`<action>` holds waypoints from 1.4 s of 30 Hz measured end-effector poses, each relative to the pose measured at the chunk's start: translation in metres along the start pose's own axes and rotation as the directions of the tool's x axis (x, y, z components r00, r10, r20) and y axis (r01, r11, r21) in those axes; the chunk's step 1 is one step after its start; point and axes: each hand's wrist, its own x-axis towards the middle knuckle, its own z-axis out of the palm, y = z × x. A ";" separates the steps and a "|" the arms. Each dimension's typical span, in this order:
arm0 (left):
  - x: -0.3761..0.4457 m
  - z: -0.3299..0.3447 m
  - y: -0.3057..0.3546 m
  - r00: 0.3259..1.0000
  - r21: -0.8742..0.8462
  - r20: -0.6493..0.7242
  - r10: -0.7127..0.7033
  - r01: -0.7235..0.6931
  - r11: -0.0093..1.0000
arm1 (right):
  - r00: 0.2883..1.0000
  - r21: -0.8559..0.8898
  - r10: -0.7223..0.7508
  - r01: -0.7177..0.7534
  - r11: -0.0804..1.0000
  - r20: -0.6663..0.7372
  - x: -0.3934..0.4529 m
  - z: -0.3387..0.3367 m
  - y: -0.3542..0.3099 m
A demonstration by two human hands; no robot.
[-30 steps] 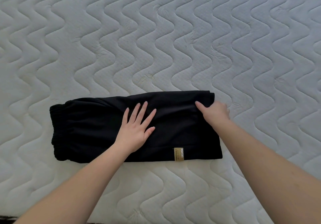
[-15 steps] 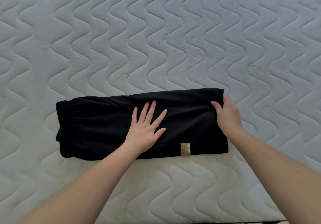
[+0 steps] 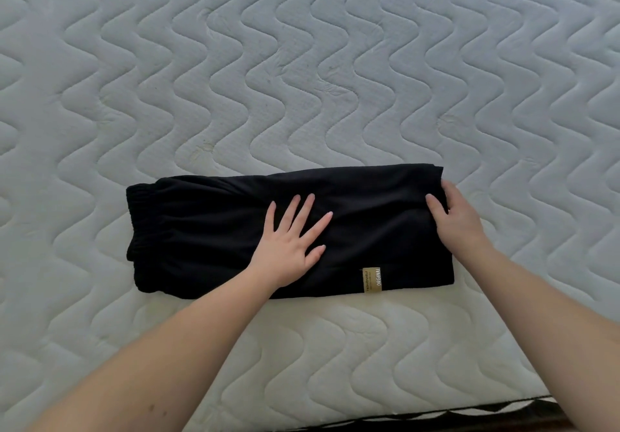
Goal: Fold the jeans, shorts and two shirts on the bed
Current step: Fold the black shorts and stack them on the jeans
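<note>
Head view, the only one: black shorts [image 3: 288, 230] lie on the white quilted mattress [image 3: 302, 62], near its front edge, long axis running left to right. Elastic waistband [image 3: 134, 223] at the left end, leg hems at the right. Gold woven label [image 3: 372, 280] sits on the near edge, right of centre.

Left hand [image 3: 291, 247]: flat on the middle of the shorts, fingers straight and spread, pressing the cloth down. Holding nothing.

Right hand [image 3: 453, 217]: at the right end, thumb on top of the fabric, fingers curled round the hem edge. Reads as a pinch grip on the leg end, though the fingertips themselves are hidden under the cloth.

Progress, as judged from the layout:
- Shorts look already folded lengthwise, one leg stacked on the other; the outline is a narrow rectangle with tidy edges.
- Cross fold not yet done. The grip on the hem plus the flat palm at centre suggests the next step is carrying the right end over to the waistband, with the left hand as the crease line.
- Jeans and both shirts: not in this view. Can't tell whether they're folded, waiting, or where they lie.

So at best one garment of four is mid-fold. No folded stack is visible anywhere on the mattress shown here.
</note>
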 end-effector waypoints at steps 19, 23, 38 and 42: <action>-0.008 -0.094 -0.040 0.930 -0.971 0.237 -0.281 0.235 -0.041 | 0.816 -0.056 -0.559 0.571 0.819 0.147 -0.096 0.048 -0.195; -0.037 -0.119 -0.092 0.894 -0.814 0.325 -0.308 0.099 -0.572 | 0.793 -0.110 -0.565 0.598 0.794 0.228 -0.104 0.096 -0.229; -0.128 -0.077 -0.213 0.744 -0.794 0.559 -0.366 0.354 -0.494 | 0.738 0.085 -0.438 0.464 0.882 0.513 -0.128 0.259 -0.288; -0.124 -0.069 -0.203 0.681 -0.855 0.516 -0.520 0.447 -0.263 | 0.839 0.095 -0.490 0.482 0.871 0.237 -0.109 0.237 -0.254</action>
